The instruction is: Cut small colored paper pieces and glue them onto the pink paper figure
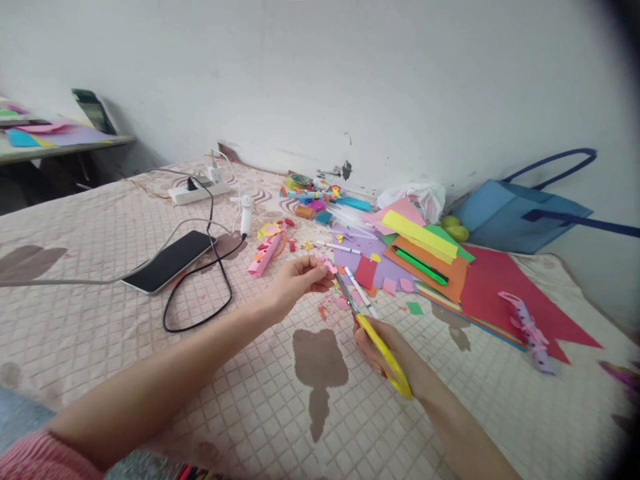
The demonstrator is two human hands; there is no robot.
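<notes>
In the head view, my left hand [303,280] pinches a small piece of pink paper [330,265] between thumb and fingers. My right hand [383,347] is wrapped round the yellow handles of a pair of scissors [373,333]. The blades point up and left, their tips at the pink paper. Whether they are cutting into it I cannot tell. Below the blades lie small paper scraps [344,304] and a white marker pen [361,292]. A purple sheet [345,257] lies just beyond, with a red paper piece [367,272] on it.
Coloured sheets [505,287] and green pens [420,265] lie to the right, before a blue bag [515,213]. A decorated paper roll [533,337] is near the right edge. On the left are a black tablet-like device [173,261], a looped cable [231,293] and a power strip [193,190].
</notes>
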